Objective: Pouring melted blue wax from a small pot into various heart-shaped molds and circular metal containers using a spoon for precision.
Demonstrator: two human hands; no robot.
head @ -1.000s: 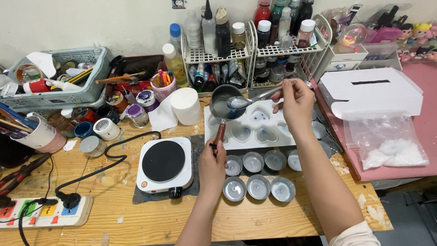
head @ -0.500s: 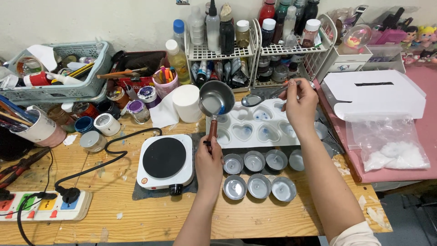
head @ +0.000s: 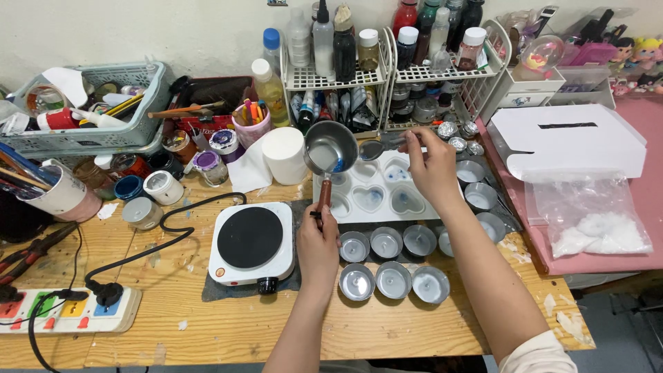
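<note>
The left hand (head: 318, 243) is clamped on the handle of a small saucepan (head: 330, 146), tilted above the white heart mould (head: 376, 193). The right hand (head: 431, 166) grips a spoon (head: 376, 148) just beside the pan, also over the mould.

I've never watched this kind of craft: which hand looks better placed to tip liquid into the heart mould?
Probably the left hand: it grips the handle of the small pot, already tilted over the white heart mould. The right hand holds only a spoon beside the pot's rim.
</note>
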